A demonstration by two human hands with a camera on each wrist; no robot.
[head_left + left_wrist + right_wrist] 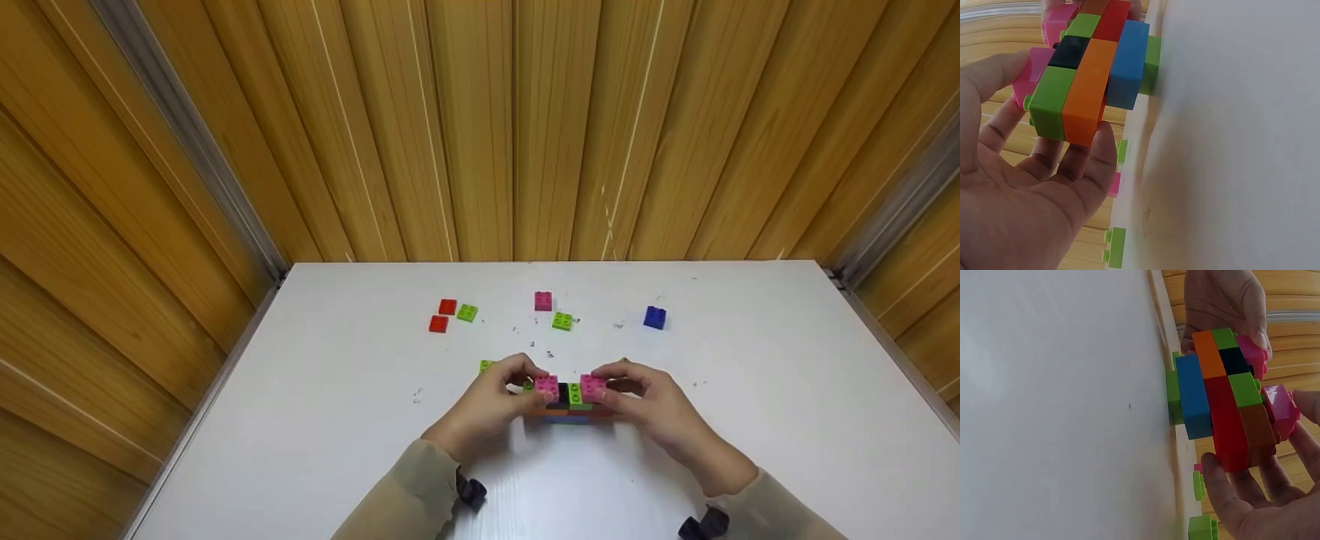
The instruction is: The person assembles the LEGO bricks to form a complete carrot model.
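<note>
At the lower centre of the head view, both hands grip one block assembly (570, 401) that sits on the white bench (750, 420). The left hand (491, 405) curls round its left end, thumb on the near side and fingers over the top; the right hand (652, 409) clamps the right end the same way. The wrist views show the assembly in layers: a blue brick (1129, 64) nearest the bench with a green brick (1152, 64) under it, then one orange brick (1088, 93) and one red brick (1227, 424), then two green bricks, one black and one brown, and two pink bricks (547, 386) on top, one under each hand's fingertips. Loose bricks lie beyond the hands toward the top of the bench: two red bricks (442, 315) at upper left with one green brick (466, 313) just beside them, one pink brick (543, 301) and one green brick (562, 321) near the centre, and one blue brick (654, 317) at upper right. One more green brick (486, 366) peeks out just behind the left hand. Wooden panels (480, 127) wall in the bench on three sides.
</note>
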